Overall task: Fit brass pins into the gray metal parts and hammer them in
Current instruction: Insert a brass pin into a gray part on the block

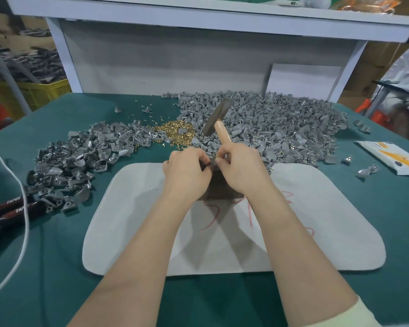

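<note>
In the head view, both hands meet at the centre of the frame, over a dark block [220, 187] that lies on a pale mat [316, 220] on the green table [57, 256]. The left hand [187, 172] has its fingers [202, 159] curled, and they pinch a small gray part [212, 163] just above the block. The right hand [242, 169] is clenched around the wooden handle of a hammer [222, 133], whose metal head points to the upper middle of the frame; its fingertips also touch the same gray part. I cannot tell if a pin is already in this part. The brass pins [175, 133] lie in a loose heap just above the hands. A large pile of gray parts [281, 123] fills the upper right of the table, and a second pile [80, 156] lies at the left. At the left edge a white cable [24, 208] crosses two black tool handles [7, 208]. A white and yellow packet [392, 159] lies at the right edge.
</note>
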Available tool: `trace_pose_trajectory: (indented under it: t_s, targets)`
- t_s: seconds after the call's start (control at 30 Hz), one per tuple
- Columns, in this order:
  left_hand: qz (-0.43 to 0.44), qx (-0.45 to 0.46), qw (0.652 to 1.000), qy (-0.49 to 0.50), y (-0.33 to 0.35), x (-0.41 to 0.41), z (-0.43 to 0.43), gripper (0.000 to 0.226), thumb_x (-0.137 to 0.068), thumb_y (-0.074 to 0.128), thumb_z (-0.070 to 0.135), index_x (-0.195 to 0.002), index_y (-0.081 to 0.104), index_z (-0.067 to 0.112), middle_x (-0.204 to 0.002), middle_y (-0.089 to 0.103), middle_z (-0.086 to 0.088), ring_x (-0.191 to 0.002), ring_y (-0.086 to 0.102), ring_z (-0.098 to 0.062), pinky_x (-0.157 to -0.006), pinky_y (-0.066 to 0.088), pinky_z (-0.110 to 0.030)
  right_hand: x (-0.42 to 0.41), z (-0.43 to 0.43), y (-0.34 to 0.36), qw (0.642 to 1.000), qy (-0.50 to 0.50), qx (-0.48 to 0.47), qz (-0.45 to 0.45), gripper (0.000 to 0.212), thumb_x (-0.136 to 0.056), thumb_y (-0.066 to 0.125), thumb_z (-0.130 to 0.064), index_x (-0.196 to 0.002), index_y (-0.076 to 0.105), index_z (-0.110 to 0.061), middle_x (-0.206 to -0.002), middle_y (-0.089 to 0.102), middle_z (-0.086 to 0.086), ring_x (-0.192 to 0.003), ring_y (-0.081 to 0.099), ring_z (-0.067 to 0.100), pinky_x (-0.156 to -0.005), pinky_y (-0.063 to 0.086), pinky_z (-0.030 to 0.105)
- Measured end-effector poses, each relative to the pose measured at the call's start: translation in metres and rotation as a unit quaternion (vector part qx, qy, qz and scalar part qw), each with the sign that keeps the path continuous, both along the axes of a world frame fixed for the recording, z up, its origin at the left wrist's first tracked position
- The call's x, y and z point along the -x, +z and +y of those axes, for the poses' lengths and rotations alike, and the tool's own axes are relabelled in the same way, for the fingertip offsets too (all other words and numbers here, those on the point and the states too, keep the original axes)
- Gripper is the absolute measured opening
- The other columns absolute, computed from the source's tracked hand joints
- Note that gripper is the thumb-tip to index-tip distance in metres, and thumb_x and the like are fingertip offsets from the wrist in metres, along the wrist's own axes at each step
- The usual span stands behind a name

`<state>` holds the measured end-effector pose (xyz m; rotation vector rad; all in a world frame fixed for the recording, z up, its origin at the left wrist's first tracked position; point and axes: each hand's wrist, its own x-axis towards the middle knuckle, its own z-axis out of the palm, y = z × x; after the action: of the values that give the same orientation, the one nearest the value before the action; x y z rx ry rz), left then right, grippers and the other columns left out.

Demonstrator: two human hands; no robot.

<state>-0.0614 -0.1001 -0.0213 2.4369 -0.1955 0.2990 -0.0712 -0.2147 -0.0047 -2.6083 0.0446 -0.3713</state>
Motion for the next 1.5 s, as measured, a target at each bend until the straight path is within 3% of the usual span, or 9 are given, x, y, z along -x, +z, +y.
trace_pose_trajectory:
  t_s: [0.17, 0.37, 0.6, 1.1, 1.2, 1.27, 1.33, 1.43, 1.5]
  targets:
    - [0.005, -0.001, 1.000, 0.000, 0.001, 0.001, 0.001, 0.007, -0.088, 0.062, 0.029, -0.090, 0.066, 0.024, -0.105, 0.065, 0.004, -0.112, 0.049, -0.026, -0.093, 0.040, -0.038, 0.001, -0.002, -0.003, 1.000, 0.003, -0.019, -0.014, 0.012, -0.092, 0.055, -0.021, -0.092, 0.068, -0.019, -0.084, 0.057, 0.002, -0.090, 0.055, 0.026, -0.069, 0.034, 0.025]
    - [0.006, 0.000, 1.000, 0.005, 0.001, 0.001, 0.000, 0.009, -0.088, 0.061, 0.028, -0.079, 0.059, 0.030, -0.102, 0.065, 0.006, -0.110, 0.050, -0.025, -0.093, 0.041, -0.039, -0.004, -0.011, -0.006, 0.987, 0.017, -0.157, -0.011, 0.019, -0.093, 0.052, -0.014, -0.091, 0.071, -0.016, -0.077, 0.059, 0.001, -0.068, 0.050, 0.021, -0.069, 0.040, 0.026]
    - [0.006, 0.006, 1.000, 0.004, 0.000, 0.001, 0.000, 0.005, -0.087, 0.061, 0.027, -0.085, 0.066, 0.027, -0.100, 0.066, 0.005, -0.108, 0.053, -0.024, -0.094, 0.042, -0.041, -0.003, -0.007, -0.006, 0.996, -0.010, -0.085, -0.022, 0.005, -0.084, 0.068, -0.027, -0.086, 0.071, -0.024, -0.072, 0.058, -0.006, -0.075, 0.055, 0.017, -0.068, 0.036, 0.021]
    - [0.001, 0.002, 1.000, 0.004, -0.001, 0.000, 0.000, 0.004, -0.087, 0.061, 0.026, -0.086, 0.065, 0.027, -0.103, 0.066, 0.005, -0.110, 0.050, -0.026, -0.093, 0.040, -0.038, -0.004, -0.004, -0.005, 0.999, -0.003, -0.038, -0.031, 0.010, -0.087, 0.063, -0.024, -0.090, 0.072, -0.020, -0.091, 0.068, 0.008, -0.086, 0.060, 0.025, -0.075, 0.044, 0.027]
    - [-0.007, 0.003, 1.000, 0.017, 0.000, 0.000, 0.001, 0.010, -0.088, 0.061, 0.027, -0.079, 0.058, 0.029, -0.098, 0.065, 0.005, -0.109, 0.050, -0.027, -0.091, 0.037, -0.037, -0.002, -0.012, -0.004, 0.989, 0.044, -0.135, -0.049, 0.023, -0.091, 0.056, -0.015, -0.109, 0.067, -0.024, -0.098, 0.069, 0.000, -0.063, 0.053, 0.003, -0.070, 0.040, 0.021]
    - [-0.010, 0.008, 0.999, 0.044, 0.000, -0.001, 0.003, 0.015, -0.088, 0.061, 0.027, -0.075, 0.054, 0.030, -0.092, 0.061, 0.005, -0.107, 0.050, -0.028, -0.089, 0.034, -0.036, 0.005, -0.020, -0.001, 0.981, 0.076, -0.167, -0.067, 0.046, -0.093, 0.049, -0.007, -0.134, 0.049, -0.029, -0.107, 0.062, -0.015, -0.063, 0.049, -0.012, -0.068, 0.038, 0.011]
    - [-0.011, 0.011, 0.997, 0.076, 0.000, -0.003, 0.007, 0.014, -0.087, 0.061, 0.026, -0.074, 0.055, 0.029, -0.090, 0.059, 0.005, -0.107, 0.050, -0.028, -0.088, 0.032, -0.036, 0.010, -0.028, 0.004, 0.987, 0.079, -0.119, -0.078, 0.054, -0.094, 0.049, -0.012, -0.141, 0.035, -0.034, -0.092, 0.057, -0.026, -0.077, 0.055, -0.008, -0.068, 0.037, 0.010]
    - [-0.007, 0.017, 0.995, 0.100, -0.002, -0.005, 0.011, 0.008, -0.085, 0.061, 0.027, -0.078, 0.056, 0.027, -0.097, 0.064, 0.002, -0.107, 0.050, -0.027, -0.086, 0.030, -0.035, 0.016, -0.032, 0.011, 0.992, 0.100, -0.038, -0.065, 0.046, -0.092, 0.053, -0.016, -0.136, 0.045, -0.031, -0.086, 0.056, -0.019, -0.089, 0.061, 0.011, -0.071, 0.035, 0.018]
    - [-0.001, 0.030, 0.994, 0.103, -0.003, -0.006, 0.012, 0.008, -0.084, 0.062, 0.027, -0.078, 0.057, 0.027, -0.096, 0.065, 0.002, -0.106, 0.051, -0.026, -0.083, 0.028, -0.034, 0.021, -0.032, 0.014, 0.991, 0.115, -0.015, -0.064, 0.045, -0.091, 0.055, -0.016, -0.133, 0.051, -0.032, -0.088, 0.054, -0.017, -0.085, 0.053, 0.008, -0.070, 0.030, 0.014]
